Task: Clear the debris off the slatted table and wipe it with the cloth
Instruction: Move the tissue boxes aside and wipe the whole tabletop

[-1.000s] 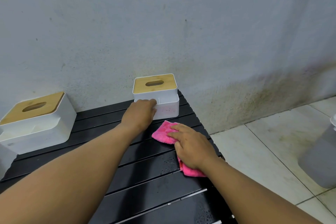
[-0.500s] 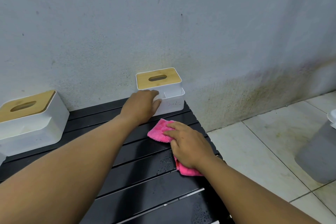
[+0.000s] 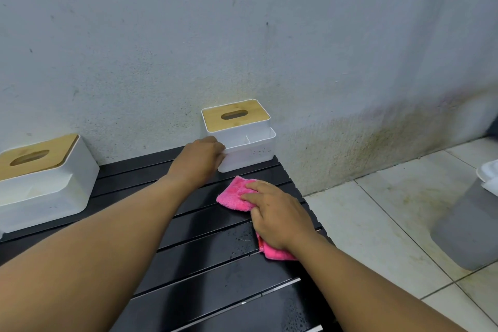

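A black slatted table (image 3: 204,259) stands against the wall, with water droplets on its slats. My right hand (image 3: 277,213) lies flat on a pink cloth (image 3: 234,195) near the table's right edge, pressing it down. My left hand (image 3: 200,160) touches the left side of a white tissue box with a wooden lid (image 3: 239,133) at the table's far right corner, against the wall. Its fingers are curled at the box's rim. No debris shows on the slats.
A second white tissue box with a wooden lid (image 3: 40,180) sits at the table's far left. A grey bin (image 3: 469,226) with white paper in it stands on the tiled floor (image 3: 377,224) at the right. The stained wall (image 3: 269,35) is directly behind.
The right tissue box has slid back toward the wall under my left hand. My right hand and the pink cloth have stayed in about the same spot on the slats.
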The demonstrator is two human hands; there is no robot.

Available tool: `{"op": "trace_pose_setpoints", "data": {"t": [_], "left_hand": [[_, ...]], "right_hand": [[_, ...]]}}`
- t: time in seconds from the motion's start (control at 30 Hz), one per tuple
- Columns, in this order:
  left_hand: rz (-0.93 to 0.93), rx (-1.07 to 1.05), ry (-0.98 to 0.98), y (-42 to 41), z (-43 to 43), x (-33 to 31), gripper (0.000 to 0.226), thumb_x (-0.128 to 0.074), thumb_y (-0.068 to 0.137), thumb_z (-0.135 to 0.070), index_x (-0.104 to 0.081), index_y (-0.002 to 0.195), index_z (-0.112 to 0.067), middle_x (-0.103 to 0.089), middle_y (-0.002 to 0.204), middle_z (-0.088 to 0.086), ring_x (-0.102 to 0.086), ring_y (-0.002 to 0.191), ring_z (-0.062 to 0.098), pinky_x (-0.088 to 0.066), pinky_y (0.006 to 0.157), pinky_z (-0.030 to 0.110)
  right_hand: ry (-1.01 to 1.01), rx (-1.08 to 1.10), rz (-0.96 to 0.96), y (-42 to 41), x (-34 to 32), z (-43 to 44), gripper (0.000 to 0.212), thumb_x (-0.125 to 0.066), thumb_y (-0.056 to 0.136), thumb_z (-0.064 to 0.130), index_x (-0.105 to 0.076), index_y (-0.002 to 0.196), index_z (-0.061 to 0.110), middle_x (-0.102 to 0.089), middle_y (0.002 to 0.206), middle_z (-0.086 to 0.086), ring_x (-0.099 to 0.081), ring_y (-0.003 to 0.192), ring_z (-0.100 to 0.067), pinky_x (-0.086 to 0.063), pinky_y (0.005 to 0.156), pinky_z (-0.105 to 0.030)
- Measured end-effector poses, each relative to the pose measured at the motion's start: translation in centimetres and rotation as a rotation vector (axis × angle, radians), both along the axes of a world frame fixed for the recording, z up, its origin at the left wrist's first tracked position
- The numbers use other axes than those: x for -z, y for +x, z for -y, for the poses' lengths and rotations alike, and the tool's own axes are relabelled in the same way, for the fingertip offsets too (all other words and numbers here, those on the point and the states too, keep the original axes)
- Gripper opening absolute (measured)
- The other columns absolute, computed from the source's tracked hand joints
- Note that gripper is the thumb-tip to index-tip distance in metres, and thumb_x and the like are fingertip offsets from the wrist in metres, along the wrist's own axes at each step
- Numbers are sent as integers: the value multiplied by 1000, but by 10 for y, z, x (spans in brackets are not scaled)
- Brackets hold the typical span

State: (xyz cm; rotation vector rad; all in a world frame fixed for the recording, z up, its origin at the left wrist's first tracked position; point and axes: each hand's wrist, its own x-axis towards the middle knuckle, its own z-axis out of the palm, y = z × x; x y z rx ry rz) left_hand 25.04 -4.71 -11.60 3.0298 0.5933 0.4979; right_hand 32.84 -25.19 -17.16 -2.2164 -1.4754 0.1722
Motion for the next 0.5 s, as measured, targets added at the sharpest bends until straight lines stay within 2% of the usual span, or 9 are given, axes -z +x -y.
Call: {"op": "trace_pose_setpoints", "data": {"t": [0.23, 0.33, 0.43, 0.5], "left_hand": [[-24, 81, 29, 0, -8, 0, 24, -55, 98, -24, -60, 78, -11, -52, 80, -2, -58, 74, 28, -42, 61, 34], [-17, 88, 29, 0, -9, 2, 24, -53, 99, -25, -58, 80, -12, -52, 83, -1, -59, 76, 29, -44, 63, 35], [3, 79, 23, -3, -9, 7, 25, -52, 100, -26, -67, 107, -9, -62, 107, 6, -63, 88, 32, -50, 73, 38], [48, 76, 18, -8, -8, 10, 31, -53, 99, -27, -63, 122, -9, -59, 122, 7, -64, 89, 34, -52, 74, 39]], "right_hand": [[3, -6, 1, 1, 0, 0, 44, -42, 94, 26, -55, 135, 33, -36, 150, 20, -29, 138, -2, -36, 110, -34], [13, 0, -8, 0, 2, -1, 44, -42, 93, 27, -56, 134, 34, -36, 149, 21, -32, 137, -3, -37, 109, -34], [15, 1, -2, 1, 2, 0, 44, -42, 93, 27, -56, 133, 34, -37, 149, 22, -32, 137, -2, -37, 109, -34], [13, 0, 7, 1, 2, 0, 43, -42, 94, 27, -56, 134, 34, -36, 149, 21, -31, 137, -2, -37, 109, -33]]}}
